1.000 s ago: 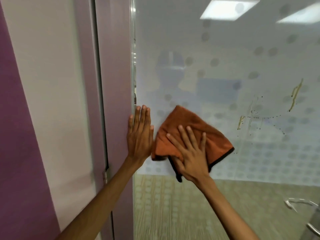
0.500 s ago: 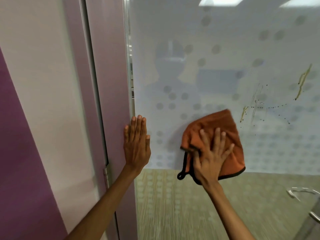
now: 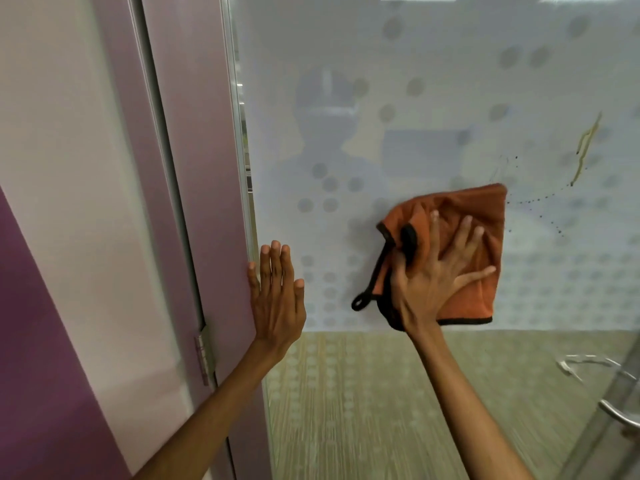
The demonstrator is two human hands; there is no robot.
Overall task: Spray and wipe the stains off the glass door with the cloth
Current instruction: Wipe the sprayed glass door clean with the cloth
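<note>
The frosted, dotted glass door fills the right side of the view. My right hand presses an orange cloth with a dark hem flat against the glass, fingers spread. A yellowish streak and a trail of dark specks mark the glass just right of the cloth. My left hand lies flat and open on the door's left edge, against the mauve frame. No spray bottle is in view.
A hinge sits on the frame at the lower left. A purple and white wall panel stands left of the frame. A metal door handle shows at the lower right edge. Striped flooring shows through the lower glass.
My right hand has slid the cloth rightward across the glass, from beside my left hand to the edge of the stains. My left hand has stayed on the door edge.
</note>
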